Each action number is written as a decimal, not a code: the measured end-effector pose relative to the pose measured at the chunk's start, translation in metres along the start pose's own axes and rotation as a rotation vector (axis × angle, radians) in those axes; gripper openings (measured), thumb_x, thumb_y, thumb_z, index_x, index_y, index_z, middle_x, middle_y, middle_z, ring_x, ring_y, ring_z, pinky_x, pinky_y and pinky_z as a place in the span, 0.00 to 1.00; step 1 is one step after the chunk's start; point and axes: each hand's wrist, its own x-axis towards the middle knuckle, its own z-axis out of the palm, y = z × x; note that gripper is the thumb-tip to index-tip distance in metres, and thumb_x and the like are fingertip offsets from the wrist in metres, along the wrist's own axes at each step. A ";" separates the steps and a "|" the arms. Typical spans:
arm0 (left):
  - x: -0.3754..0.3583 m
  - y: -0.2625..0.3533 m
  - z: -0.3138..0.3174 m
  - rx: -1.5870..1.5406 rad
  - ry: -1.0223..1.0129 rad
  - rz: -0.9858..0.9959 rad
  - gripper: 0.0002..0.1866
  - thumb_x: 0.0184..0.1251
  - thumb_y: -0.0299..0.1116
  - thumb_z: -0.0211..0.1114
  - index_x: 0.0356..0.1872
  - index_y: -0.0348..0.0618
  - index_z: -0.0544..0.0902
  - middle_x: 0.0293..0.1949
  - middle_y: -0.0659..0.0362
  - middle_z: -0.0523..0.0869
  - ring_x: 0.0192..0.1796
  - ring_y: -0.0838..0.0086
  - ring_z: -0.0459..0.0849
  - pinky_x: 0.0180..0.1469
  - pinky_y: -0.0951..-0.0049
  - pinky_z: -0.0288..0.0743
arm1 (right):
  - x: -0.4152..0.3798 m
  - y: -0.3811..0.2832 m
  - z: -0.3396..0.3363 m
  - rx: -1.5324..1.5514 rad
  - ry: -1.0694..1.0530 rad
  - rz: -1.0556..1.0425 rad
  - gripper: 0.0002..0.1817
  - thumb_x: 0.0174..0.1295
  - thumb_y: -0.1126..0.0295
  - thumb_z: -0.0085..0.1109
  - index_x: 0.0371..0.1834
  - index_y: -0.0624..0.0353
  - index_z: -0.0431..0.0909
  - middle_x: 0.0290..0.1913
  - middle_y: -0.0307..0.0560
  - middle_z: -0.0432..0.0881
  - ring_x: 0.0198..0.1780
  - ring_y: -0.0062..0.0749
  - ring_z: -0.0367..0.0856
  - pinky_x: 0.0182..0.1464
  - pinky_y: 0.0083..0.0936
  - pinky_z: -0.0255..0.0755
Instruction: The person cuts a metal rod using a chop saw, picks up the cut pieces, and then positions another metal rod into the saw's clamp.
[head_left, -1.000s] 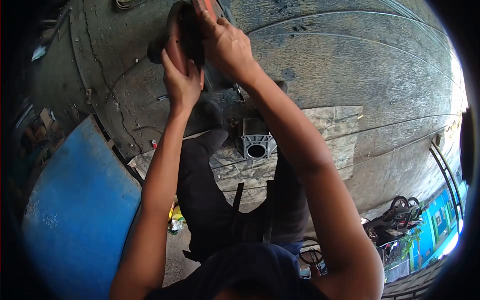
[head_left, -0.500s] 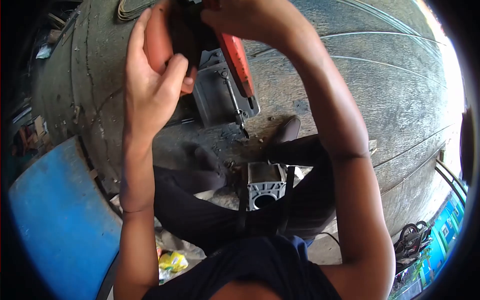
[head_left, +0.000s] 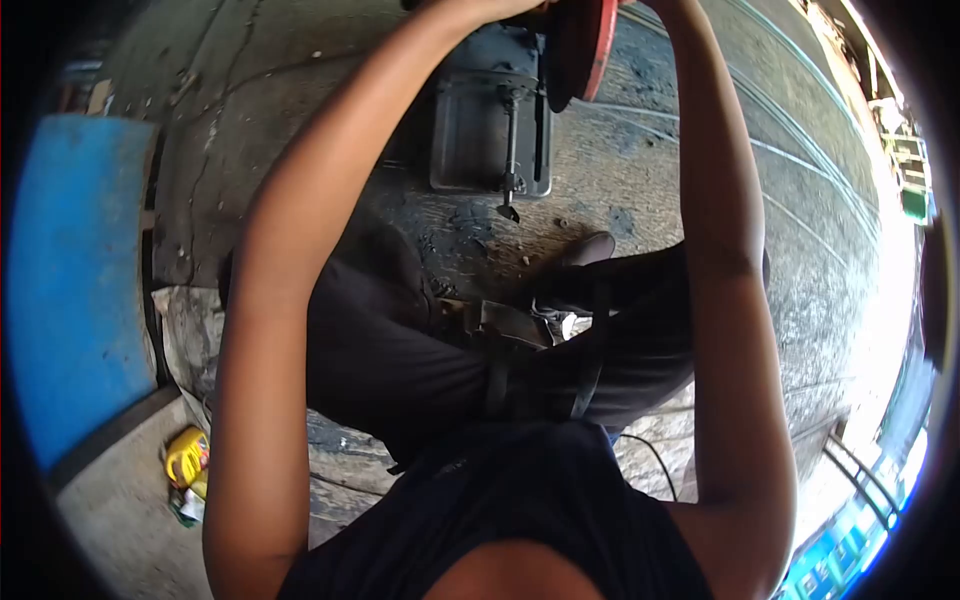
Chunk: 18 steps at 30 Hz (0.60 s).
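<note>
At the top edge stands what looks like a cut-off saw, with a dark round disc (head_left: pixel 572 55) beside a red guard (head_left: pixel 601 45). Below it is a grey metal base (head_left: pixel 458 140) carrying a clamp screw (head_left: pixel 512 150). My left hand (head_left: pixel 508 6) reaches to the left side of the disc; its fingers are mostly cut off by the frame. On the other side, my right hand (head_left: pixel 655 4) is close to the red guard, only partly in view. What either hand grips is hidden.
My shoe (head_left: pixel 590 249) rests right of the base, on a worn wooden surface (head_left: pixel 640 180). A blue panel (head_left: pixel 80 290) stands at left, with a yellow container (head_left: pixel 186 458) low beside it. Long thin rods (head_left: pixel 800 85) lie at upper right. A metal piece (head_left: pixel 510 322) sits between my legs.
My left hand has gone up and right, off the red cover it was against. My right hand has moved right. The view has shifted, and the metal block between my legs is now largely covered.
</note>
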 end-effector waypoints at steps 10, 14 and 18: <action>0.004 -0.032 0.030 -0.078 0.367 0.213 0.30 0.56 0.38 0.64 0.60 0.42 0.69 0.57 0.47 0.74 0.58 0.57 0.74 0.59 0.61 0.68 | -0.022 -0.029 0.028 -0.244 0.001 0.305 0.32 0.62 0.47 0.41 0.65 0.52 0.54 0.41 0.70 0.79 0.44 0.63 0.79 0.48 0.51 0.71; 0.006 -0.037 0.041 -0.069 0.577 0.390 0.24 0.54 0.36 0.64 0.53 0.37 0.76 0.46 0.45 0.81 0.49 0.56 0.80 0.51 0.63 0.73 | -0.047 -0.037 0.021 -0.115 0.029 0.321 0.34 0.61 0.53 0.44 0.69 0.48 0.48 0.37 0.69 0.80 0.43 0.62 0.79 0.46 0.52 0.71; 0.013 -0.035 0.045 -0.082 0.601 0.467 0.22 0.54 0.35 0.64 0.49 0.33 0.77 0.45 0.45 0.81 0.47 0.57 0.81 0.50 0.63 0.73 | -0.042 -0.025 0.018 -0.048 0.076 0.141 0.32 0.60 0.59 0.44 0.69 0.46 0.50 0.57 0.61 0.71 0.44 0.61 0.78 0.46 0.53 0.71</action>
